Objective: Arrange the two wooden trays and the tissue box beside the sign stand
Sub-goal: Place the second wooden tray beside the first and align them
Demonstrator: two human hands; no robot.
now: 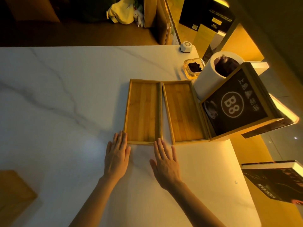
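Observation:
Two empty wooden trays lie side by side on the white marble table [65, 95]. The left tray [143, 112] touches the right tray [182, 112], which sits against the wooden sign stand [236, 104] marked B8. My left hand [117, 156] lies flat, fingers together, its fingertips at the left tray's near left corner. My right hand [165, 163] lies flat with fingers spread, fingertips at that tray's near right corner. Neither hand holds anything. A wooden box [14, 194], possibly the tissue box, shows at the lower left edge.
A white cylinder bin [208, 76] stands behind the sign stand, with a glass ashtray [193, 68] and a white call button [186, 46] further back. A dark book [275, 181] lies at the right edge. A bench with a yellow bag [121, 12] is beyond the table.

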